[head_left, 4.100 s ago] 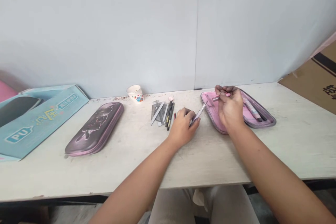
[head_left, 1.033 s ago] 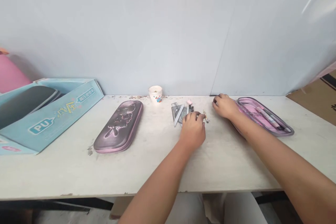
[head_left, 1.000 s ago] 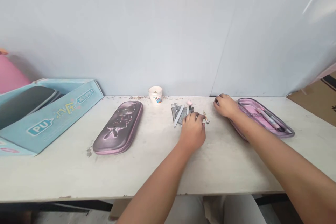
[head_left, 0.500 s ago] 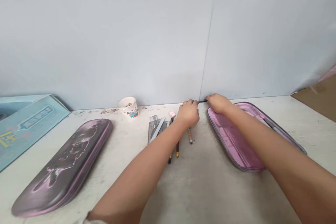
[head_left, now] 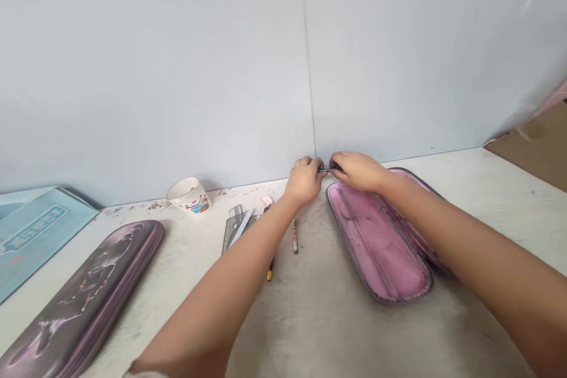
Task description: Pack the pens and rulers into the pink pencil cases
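A loosened pinch could let the slim metal rod [head_left: 325, 170] slip behind the table's back edge [head_left: 248, 186] or onto the open pink pencil case [head_left: 376, 241] at 4 o'clock, since it is thin, mostly hidden, and sits at 12 o'clock near the wall [head_left: 177, 71], closed between the left hand [head_left: 305, 181] and right hand [head_left: 357, 170].

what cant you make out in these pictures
Head view only:
The small thin item between the left hand and right hand: fingers hide most of it, too small to name.
The pencil: the left forearm hides its upper part.
The open pink pencil case: the right forearm hides its far half.
The blue box: cut off by the left edge.
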A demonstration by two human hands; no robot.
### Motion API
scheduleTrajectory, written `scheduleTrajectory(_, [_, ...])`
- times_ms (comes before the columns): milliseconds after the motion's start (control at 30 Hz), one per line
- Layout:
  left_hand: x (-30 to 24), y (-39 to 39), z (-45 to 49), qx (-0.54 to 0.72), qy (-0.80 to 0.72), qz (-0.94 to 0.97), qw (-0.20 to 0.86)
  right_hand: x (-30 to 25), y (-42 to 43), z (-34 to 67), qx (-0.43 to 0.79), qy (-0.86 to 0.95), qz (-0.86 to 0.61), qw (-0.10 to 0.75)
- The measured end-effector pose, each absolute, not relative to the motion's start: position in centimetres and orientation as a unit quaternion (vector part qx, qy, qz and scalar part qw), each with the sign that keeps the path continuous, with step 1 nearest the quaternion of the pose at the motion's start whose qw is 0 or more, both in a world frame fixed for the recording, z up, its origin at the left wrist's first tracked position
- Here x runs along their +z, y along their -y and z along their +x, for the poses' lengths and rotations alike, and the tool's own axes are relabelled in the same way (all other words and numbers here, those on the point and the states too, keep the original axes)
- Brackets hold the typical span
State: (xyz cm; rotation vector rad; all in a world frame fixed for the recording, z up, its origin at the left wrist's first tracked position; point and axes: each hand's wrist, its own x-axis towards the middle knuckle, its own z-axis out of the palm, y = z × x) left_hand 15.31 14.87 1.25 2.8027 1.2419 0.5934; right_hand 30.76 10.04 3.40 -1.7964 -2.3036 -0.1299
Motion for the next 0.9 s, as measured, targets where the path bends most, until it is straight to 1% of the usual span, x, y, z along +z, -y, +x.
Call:
scheduleTrajectory(133, [4.1,-12.2,16.9,0.252,-0.335,0.904,0.085,5.2,-5.7,33.1,-0.026,0.759,-0.618,0.201])
scheduleTrajectory(233, [5.4,-9.1,18.9,0.258,-0.292,0.902,0.187,6.2,-1.6,35.0,0.022,0.732,-0.632,0.254])
scheduleTrajectory(300, [5.7,-7.0,20.3,0.254,-0.275,0.896,0.240,6.3,1.3,36.1,0.057,0.717,-0.639,0.273])
scheduleTrajectory(367, [5.5,-5.0,21.8,0.243,-0.277,0.895,0.251,5.8,3.8,36.9,0.068,0.704,-0.653,0.271])
scheduleTrajectory(433, [4.7,-3.1,23.1,0.221,-0.294,0.901,0.230,4.7,6.0,37.3,0.051,0.692,-0.680,0.239])
scheduleTrajectory(567, [2.3,0.3,24.5,0.150,-0.339,0.919,0.131,2.2,9.0,37.1,-0.017,0.633,-0.766,0.106])
scheduleTrajectory(633, [1.3,1.7,24.4,0.122,-0.346,0.926,0.082,1.5,10.1,36.7,-0.032,0.607,-0.792,0.057])
scheduleTrajectory(700, [0.9,2.8,23.8,0.109,-0.336,0.934,0.055,1.4,11.1,36.4,-0.034,0.595,-0.801,0.048])
scheduleTrajectory(800, [1.2,3.8,22.2,0.113,-0.313,0.943,0.024,2.1,12.1,35.9,-0.035,0.594,-0.802,0.060])
scheduleTrajectory(900, [1.6,4.3,20.0,0.113,-0.322,0.940,0.002,2.8,12.6,35.0,-0.037,0.603,-0.794,0.061])
